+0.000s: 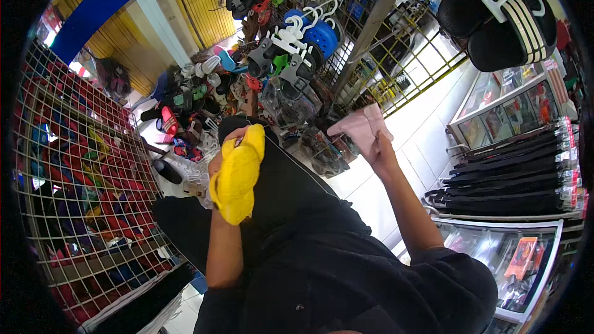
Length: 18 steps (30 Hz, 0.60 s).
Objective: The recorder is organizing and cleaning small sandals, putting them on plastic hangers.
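My left hand [217,160] is closed on a pair of yellow sandals or slippers [239,174], held above my dark trousers; the shoes cover part of the fingers. Off to the right, my right hand [385,157] grips a folded pale pink cloth [362,130] above the white tiled floor. Past the two hands lies a pile of assorted footwear [199,95], among it a red slide sandal [169,120]. Between the hands and beyond them hang sandals on white plastic hangers [292,37], with a blue clog [321,38] among them.
A white wire grid [93,171] with colourful footwear behind it stands at the left. On the right are a glass display case [501,106], a row of black belts or straps [506,171] and a lower glass showcase [496,250]. Black striped slides [501,23] hang at the upper right.
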{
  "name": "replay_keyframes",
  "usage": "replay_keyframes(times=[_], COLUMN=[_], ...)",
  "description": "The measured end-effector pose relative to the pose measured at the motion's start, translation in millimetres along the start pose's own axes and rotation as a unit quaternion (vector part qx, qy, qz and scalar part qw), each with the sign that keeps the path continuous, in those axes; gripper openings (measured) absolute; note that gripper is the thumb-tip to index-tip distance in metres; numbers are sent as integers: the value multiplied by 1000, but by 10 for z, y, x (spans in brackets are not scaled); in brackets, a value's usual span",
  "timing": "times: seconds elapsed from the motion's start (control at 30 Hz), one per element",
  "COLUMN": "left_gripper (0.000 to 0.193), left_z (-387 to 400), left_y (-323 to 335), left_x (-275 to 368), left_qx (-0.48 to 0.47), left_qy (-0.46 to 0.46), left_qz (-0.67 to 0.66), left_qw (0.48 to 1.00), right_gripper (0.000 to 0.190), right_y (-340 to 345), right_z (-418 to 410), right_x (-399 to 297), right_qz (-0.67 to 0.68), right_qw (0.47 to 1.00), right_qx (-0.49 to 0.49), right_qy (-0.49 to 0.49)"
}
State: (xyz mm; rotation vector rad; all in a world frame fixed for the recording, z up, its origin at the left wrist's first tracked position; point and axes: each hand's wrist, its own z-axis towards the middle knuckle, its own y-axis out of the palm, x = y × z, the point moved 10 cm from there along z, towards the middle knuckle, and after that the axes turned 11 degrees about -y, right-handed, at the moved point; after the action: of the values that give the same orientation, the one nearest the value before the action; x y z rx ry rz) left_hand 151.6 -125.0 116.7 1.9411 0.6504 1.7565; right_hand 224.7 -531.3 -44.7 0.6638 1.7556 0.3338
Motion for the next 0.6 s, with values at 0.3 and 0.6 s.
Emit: replay_keyframes(times=[0.3,0.6], left_gripper=[52,39], left_z=[-114,-102], left_y=[328,303], left_x=[164,123], left_qx=[66,84], left_qy=[102,128], left_qz=[234,304], left_qw=[965,940], right_gripper=[72,89], right_y=[-126,-25], right_z=[-131,-348], right_x=[302,-27], right_qz=[-91,-371], right_qw=[991,914], right_qx=[2,162], right_qy=[101,31])
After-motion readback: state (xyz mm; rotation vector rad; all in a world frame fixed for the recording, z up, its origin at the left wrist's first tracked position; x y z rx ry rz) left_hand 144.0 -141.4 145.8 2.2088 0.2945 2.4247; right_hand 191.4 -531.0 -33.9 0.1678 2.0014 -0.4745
